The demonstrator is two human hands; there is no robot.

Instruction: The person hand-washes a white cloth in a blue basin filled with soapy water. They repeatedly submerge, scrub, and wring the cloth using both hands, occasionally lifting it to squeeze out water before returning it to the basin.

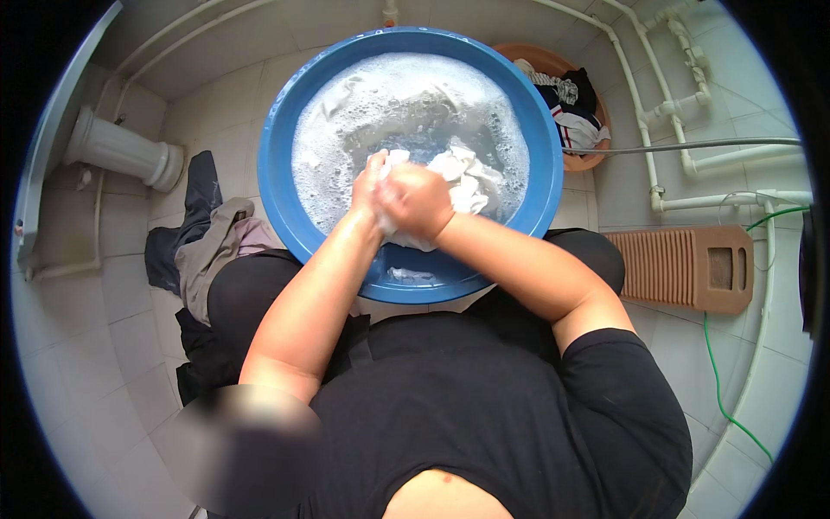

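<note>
Head view: with left hand (367,186) and right hand (418,204) closed together, gripping wet white cloth (468,179) in a blue basin (274,164) of foamy water (322,169), near a brown washboard (653,266) at right, before an orange-brown tub (590,162) of clothes (582,130) farther off.

Here's a plain black top (467,381), its short right sleeve (622,389) ending above the elbow (roomy cut, that one), rounded neckline, black trousers (246,298), forearms (316,285) bare.
</note>
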